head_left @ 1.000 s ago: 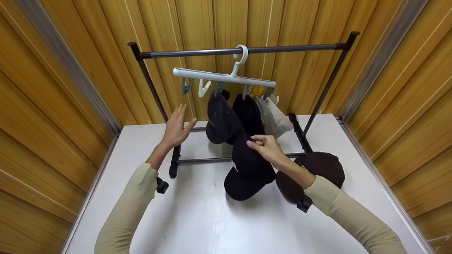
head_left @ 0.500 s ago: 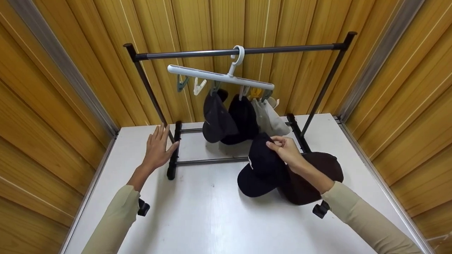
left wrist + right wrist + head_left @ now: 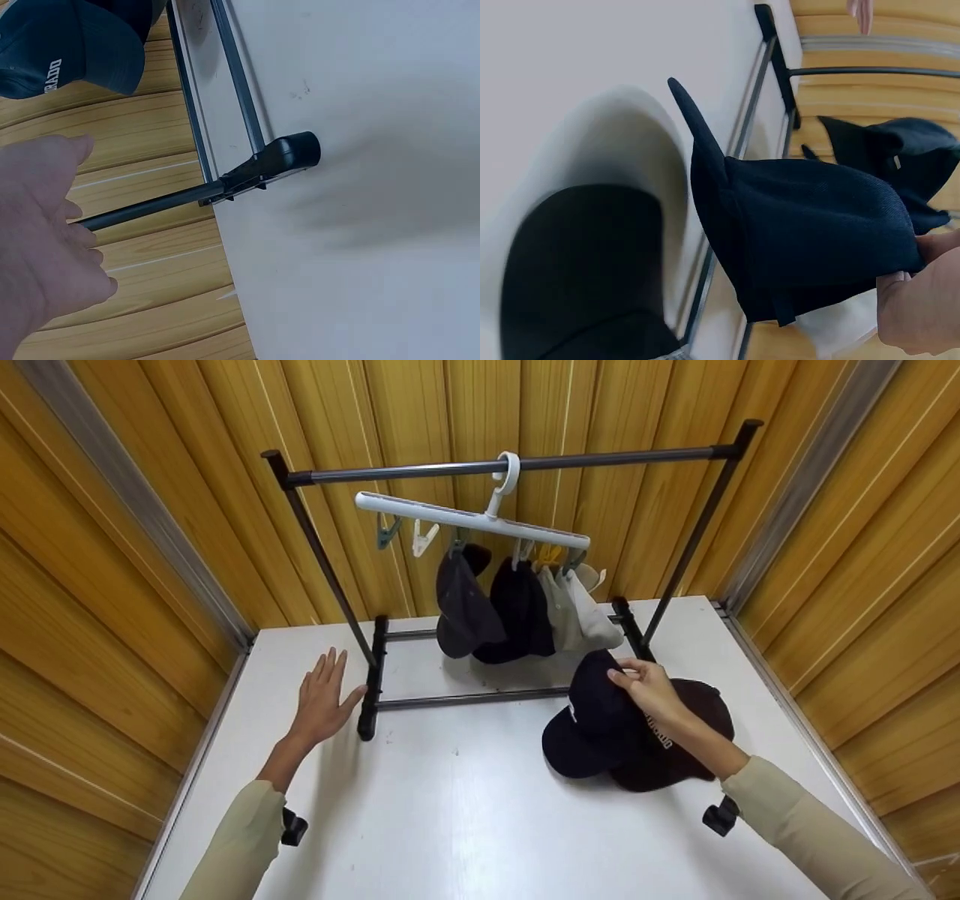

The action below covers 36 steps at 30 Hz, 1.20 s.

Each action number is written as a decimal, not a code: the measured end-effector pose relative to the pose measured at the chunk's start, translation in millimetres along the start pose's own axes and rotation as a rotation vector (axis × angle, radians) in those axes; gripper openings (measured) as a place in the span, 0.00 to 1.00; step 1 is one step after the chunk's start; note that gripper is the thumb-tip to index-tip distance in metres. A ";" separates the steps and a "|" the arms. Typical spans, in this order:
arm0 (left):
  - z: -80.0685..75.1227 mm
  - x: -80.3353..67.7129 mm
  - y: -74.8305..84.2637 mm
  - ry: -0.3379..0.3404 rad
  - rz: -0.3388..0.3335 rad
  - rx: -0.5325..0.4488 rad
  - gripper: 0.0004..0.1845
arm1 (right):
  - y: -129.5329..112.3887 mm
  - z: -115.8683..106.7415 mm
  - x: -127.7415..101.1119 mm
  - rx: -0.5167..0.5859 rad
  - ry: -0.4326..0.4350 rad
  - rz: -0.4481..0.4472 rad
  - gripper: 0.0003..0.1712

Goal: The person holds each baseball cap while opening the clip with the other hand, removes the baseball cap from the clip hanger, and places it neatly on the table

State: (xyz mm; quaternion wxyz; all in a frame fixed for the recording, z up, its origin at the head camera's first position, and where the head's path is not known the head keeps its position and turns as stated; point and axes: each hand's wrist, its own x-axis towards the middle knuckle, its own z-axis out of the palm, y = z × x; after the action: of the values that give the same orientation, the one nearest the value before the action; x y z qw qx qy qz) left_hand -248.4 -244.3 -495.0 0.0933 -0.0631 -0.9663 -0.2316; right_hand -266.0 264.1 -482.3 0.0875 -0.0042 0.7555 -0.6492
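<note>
My right hand (image 3: 645, 687) pinches the back of a navy cap (image 3: 592, 720), which hangs from my fingers over a dark brown cap (image 3: 679, 742) lying on the white table (image 3: 450, 817). In the right wrist view the navy cap (image 3: 810, 232) fills the middle, with my fingers (image 3: 919, 300) gripping its edge at the lower right. My left hand (image 3: 321, 701) hovers open, fingers spread, just left of the black rack's foot (image 3: 369, 697). A white clip hanger (image 3: 472, 519) on the rack's top bar (image 3: 495, 469) carries two dark caps (image 3: 487, 611) and a pale one (image 3: 581, 615).
Wooden slat walls (image 3: 112, 547) close in on three sides. The rack's base rails (image 3: 465, 699) cross the table's far half. In the left wrist view the rack's foot (image 3: 289, 154) sits near the table edge. Two empty clips (image 3: 405, 536) hang at the hanger's left end.
My right hand carried the navy cap to the right, over the brown cap. My left hand drew back and down from the rack's left post toward the table.
</note>
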 end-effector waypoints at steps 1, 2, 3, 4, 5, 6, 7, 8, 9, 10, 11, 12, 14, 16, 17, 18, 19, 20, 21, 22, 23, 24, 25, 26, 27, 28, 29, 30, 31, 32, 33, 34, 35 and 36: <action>0.0 -1.0 -0.3 -0.004 -0.003 -0.002 0.39 | 1.6 -2.4 -0.2 0.002 0.004 0.014 0.23; 0.2 -1.8 -0.9 -0.008 -0.003 -0.001 0.39 | 3.3 -4.9 -0.4 -0.003 0.007 0.022 0.24; 0.8 -2.6 -1.5 -0.008 -0.001 0.000 0.39 | 5.0 -7.1 -0.4 -0.006 0.013 0.031 0.24; 1.4 -3.6 -2.0 -0.006 0.002 0.000 0.39 | 6.4 -9.1 -0.5 -0.016 0.019 0.039 0.24; 1.7 -4.3 -2.5 -0.011 -0.001 -0.002 0.39 | 7.7 -11.1 -0.5 -0.024 0.024 0.046 0.23; 2.1 -4.7 -3.1 -0.014 -0.001 -0.003 0.39 | 9.5 -13.4 -0.3 -0.037 0.031 0.052 0.22; 2.5 -5.2 -3.7 -0.015 -0.001 -0.004 0.39 | 11.0 -15.4 -0.2 -0.055 0.038 0.055 0.22; 2.8 -5.5 -4.1 -0.015 0.000 -0.005 0.38 | 12.5 -17.4 -0.3 -0.071 0.045 0.060 0.22; 3.1 -5.9 -4.6 -0.014 0.000 -0.005 0.38 | 13.9 -19.3 -0.5 -0.092 0.053 0.064 0.23; 3.0 -6.2 -4.9 -0.016 -0.001 -0.005 0.38 | 15.4 -21.2 -0.7 -0.111 0.059 0.067 0.24; 2.8 -6.5 -5.0 -0.020 -0.003 -0.009 0.38 | 17.1 -23.4 -1.0 -0.129 0.066 0.070 0.25; 3.0 -6.7 -4.9 -0.021 -0.003 -0.010 0.38 | 18.5 -25.5 -1.4 -0.147 0.073 0.074 0.27; 3.2 -7.2 -4.5 -0.022 -0.001 -0.012 0.38 | 20.6 -29.4 -2.5 -0.175 0.086 0.083 0.30; 3.4 -7.6 -4.1 -0.020 0.000 -0.018 0.38 | 22.7 -33.4 -3.3 -0.213 0.098 0.081 0.32; 3.7 -7.8 -4.1 -0.020 0.001 -0.018 0.38 | 23.6 -35.4 -3.8 -0.233 0.105 0.078 0.33; 4.0 -8.0 -4.3 -0.021 0.001 -0.020 0.38 | 24.6 -37.3 -4.0 -0.255 0.113 0.076 0.33; 4.4 -8.2 -4.5 -0.019 0.002 -0.020 0.38 | 25.7 -39.2 -4.3 -0.274 0.119 0.074 0.33; 4.9 -8.5 -4.6 -0.019 0.003 -0.019 0.38 | 26.7 -41.3 -4.6 -0.293 0.123 0.074 0.33; 5.5 -8.9 -4.8 -0.021 0.002 -0.018 0.38 | 27.5 -43.2 -4.9 -0.311 0.125 0.076 0.32; 6.1 -9.4 -5.1 -0.024 0.001 -0.017 0.38 | 28.0 -45.1 -5.5 -0.325 0.124 0.080 0.32; 6.5 -9.7 -5.2 -0.027 0.000 -0.017 0.38 | 28.6 -47.1 -5.8 -0.333 0.120 0.087 0.32; 6.9 -9.9 -5.4 -0.030 -0.002 -0.019 0.38 | 29.2 -48.8 -5.9 -0.336 0.115 0.095 0.32; 7.3 -10.0 -5.6 -0.030 -0.004 -0.017 0.38 | 29.3 -50.2 -6.4 -0.336 0.108 0.102 0.32; 7.6 -10.0 -5.7 -0.030 -0.005 -0.017 0.38 | 29.2 -51.5 -6.9 -0.336 0.102 0.110 0.32; 7.9 -10.0 -5.9 -0.031 -0.007 -0.020 0.38 | 29.0 -52.6 -7.3 -0.335 0.096 0.117 0.32; 8.2 -10.1 -5.9 -0.031 -0.008 -0.021 0.38 | 28.7 -53.5 -7.7 -0.333 0.090 0.123 0.33; 8.5 -10.2 -5.8 -0.031 -0.009 -0.021 0.37 | 28.5 -54.5 -8.0 -0.329 0.086 0.127 0.33; 8.9 -10.2 -5.6 -0.032 -0.009 -0.022 0.37 | 28.0 -55.2 -8.6 -0.325 0.081 0.131 0.33; 9.1 -10.3 -5.3 -0.033 -0.007 -0.023 0.37 | 27.4 -55.7 -9.4 -0.322 0.076 0.133 0.33; 9.2 -10.3 -4.9 -0.037 -0.007 -0.026 0.37 | 27.4 -56.4 -9.6 -0.321 0.074 0.138 0.33; 9.1 -10.3 -4.5 -0.040 -0.006 -0.030 0.37 | 27.6 -57.2 -9.8 -0.318 0.069 0.142 0.33; 8.9 -10.1 -4.1 -0.043 -0.004 -0.032 0.37 | 27.8 -58.0 -10.0 -0.318 0.067 0.147 0.33; 8.6 -9.9 -3.8 -0.044 -0.003 -0.036 0.37 | 28.3 -59.1 -10.1 -0.314 0.063 0.151 0.34; 8.4 -9.5 -3.4 -0.044 -0.001 -0.036 0.37 | 29.4 -60.6 -10.0 -0.311 0.060 0.157 0.34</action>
State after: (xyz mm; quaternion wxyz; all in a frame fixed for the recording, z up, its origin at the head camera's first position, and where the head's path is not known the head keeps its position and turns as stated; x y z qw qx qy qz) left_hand -241.0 -244.2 -505.8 0.0707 -0.0691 -0.9638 -0.2475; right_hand -261.4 329.3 -501.3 0.1137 0.0606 0.8470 -0.5157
